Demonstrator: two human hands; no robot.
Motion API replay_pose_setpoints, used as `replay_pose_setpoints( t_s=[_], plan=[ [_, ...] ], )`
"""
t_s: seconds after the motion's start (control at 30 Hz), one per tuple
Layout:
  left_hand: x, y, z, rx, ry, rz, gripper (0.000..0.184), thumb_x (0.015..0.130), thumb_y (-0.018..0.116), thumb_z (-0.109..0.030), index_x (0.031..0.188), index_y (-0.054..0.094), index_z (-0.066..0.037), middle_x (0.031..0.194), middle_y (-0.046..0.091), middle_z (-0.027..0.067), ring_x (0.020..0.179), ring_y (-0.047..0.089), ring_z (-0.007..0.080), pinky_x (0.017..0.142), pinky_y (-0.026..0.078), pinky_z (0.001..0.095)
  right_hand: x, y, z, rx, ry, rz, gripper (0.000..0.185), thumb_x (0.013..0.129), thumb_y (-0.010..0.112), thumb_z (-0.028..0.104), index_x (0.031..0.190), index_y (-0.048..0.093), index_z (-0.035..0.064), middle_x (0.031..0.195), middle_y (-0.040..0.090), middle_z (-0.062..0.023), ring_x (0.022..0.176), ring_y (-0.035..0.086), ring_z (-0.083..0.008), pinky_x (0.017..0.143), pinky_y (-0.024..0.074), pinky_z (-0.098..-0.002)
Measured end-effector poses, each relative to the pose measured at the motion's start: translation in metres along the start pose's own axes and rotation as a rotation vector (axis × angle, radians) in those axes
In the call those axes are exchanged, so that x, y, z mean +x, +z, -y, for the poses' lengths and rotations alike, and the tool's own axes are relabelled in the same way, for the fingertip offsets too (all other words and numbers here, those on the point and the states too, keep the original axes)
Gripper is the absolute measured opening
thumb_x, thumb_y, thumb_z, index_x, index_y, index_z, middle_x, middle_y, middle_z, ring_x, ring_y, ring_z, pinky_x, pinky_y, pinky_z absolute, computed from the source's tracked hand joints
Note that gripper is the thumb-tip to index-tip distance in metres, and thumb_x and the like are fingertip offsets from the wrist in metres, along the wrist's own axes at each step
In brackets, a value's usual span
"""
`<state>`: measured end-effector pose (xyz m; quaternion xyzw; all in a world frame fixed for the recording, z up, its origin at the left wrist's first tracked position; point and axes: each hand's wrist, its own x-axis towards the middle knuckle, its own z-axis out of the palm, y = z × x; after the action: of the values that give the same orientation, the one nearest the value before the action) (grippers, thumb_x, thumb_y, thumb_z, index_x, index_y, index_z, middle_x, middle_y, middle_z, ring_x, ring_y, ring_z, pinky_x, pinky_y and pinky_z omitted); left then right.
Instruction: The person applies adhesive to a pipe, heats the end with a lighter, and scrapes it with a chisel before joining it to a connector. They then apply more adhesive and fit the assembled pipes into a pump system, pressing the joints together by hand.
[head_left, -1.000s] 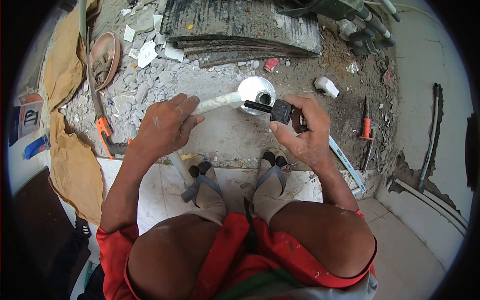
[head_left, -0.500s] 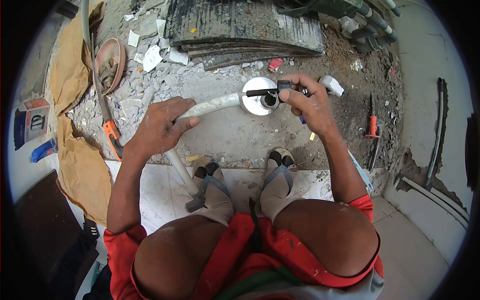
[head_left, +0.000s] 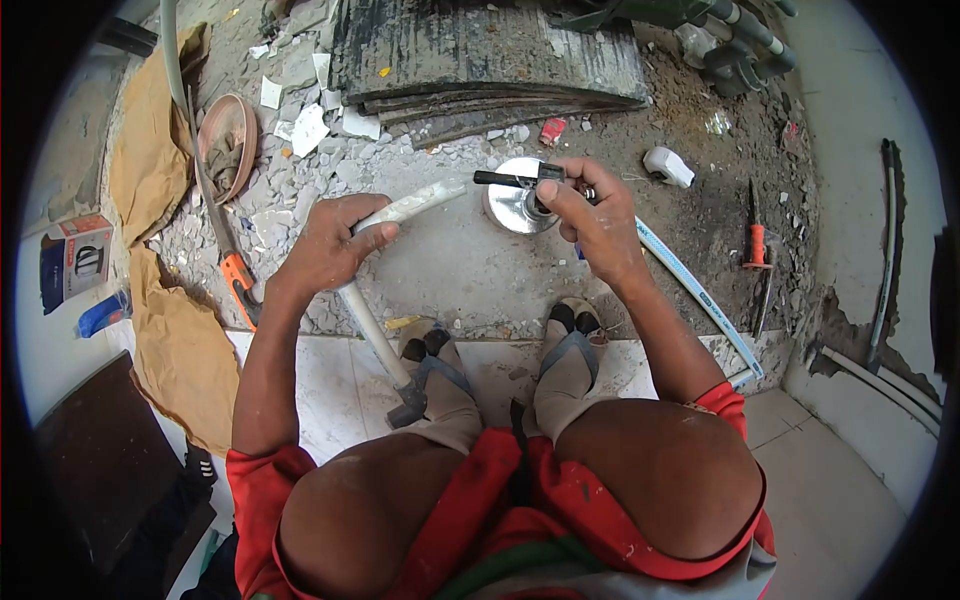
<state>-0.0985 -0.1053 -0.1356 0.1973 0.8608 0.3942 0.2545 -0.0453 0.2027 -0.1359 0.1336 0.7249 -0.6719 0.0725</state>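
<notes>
Angling up over the gritty floor (head_left: 440,265), the white pipe (head_left: 425,201) sits in the left hand (head_left: 340,242), fingers curled around it, probably to steady the end that points at the tip of the black applicator (head_left: 505,180), just beside it. Opposite, the right hand (head_left: 600,222) pinches the applicator by its cap (head_left: 549,177), seemingly for fine control, over the silver can (head_left: 505,212), perhaps set there to catch drips. Farther out, an orange-handled saw (head_left: 237,272) lies leftward amid rubble (head_left: 340,163).

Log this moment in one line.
Left hand: grips curved white plastic pipe | right hand: holds black plastic applicator | applicator tip: outside pipe | nearby: round silver metal can
</notes>
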Motion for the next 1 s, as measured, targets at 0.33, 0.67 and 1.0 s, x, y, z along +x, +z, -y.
replay_pose_setpoints(
  t_s=[0.33,0.67,1.0],
  plan=[
    [-0.005,-0.005,-0.006,0.138,0.155,0.003,0.036,0.088,0.069,-0.028,0.107,0.065,0.002,0.09,0.066,0.0171,0.08,0.063,0.0311,0.074,0.049,0.0379,0.016,-0.011,0.018,-0.25,-0.104,0.083,0.036,0.08,0.075,0.031,0.098,0.068,0.0009,0.076,0.054,0.0003,0.071,0.05,-0.0091,0.061,0.0406,-0.0263],
    [0.0,-0.022,-0.007,0.057,0.078,0.003,0.041,0.088,0.068,-0.036,0.104,0.066,0.002,0.084,0.065,0.0138,0.079,0.062,0.0254,0.073,0.047,0.0361,0.015,-0.009,-0.001,0.074,0.166,0.132,0.029,0.085,0.071,0.029,0.09,0.066,0.0015,0.065,0.051,0.0024,0.057,0.046,-0.0066,0.05,0.0362,-0.0246],
    [0.0,-0.012,-0.005,0.1,0.066,-0.054,0.036,0.089,0.067,-0.031,0.105,0.066,0.002,0.086,0.065,0.0151,0.078,0.061,0.0265,0.073,0.047,0.0355,0.006,-0.002,0.001,0.265,0.137,0.038,0.031,0.085,0.072,0.033,0.088,0.065,0.0035,0.063,0.053,0.0027,0.05,0.043,-0.0042,0.044,0.0323,-0.0222]
  ],
)
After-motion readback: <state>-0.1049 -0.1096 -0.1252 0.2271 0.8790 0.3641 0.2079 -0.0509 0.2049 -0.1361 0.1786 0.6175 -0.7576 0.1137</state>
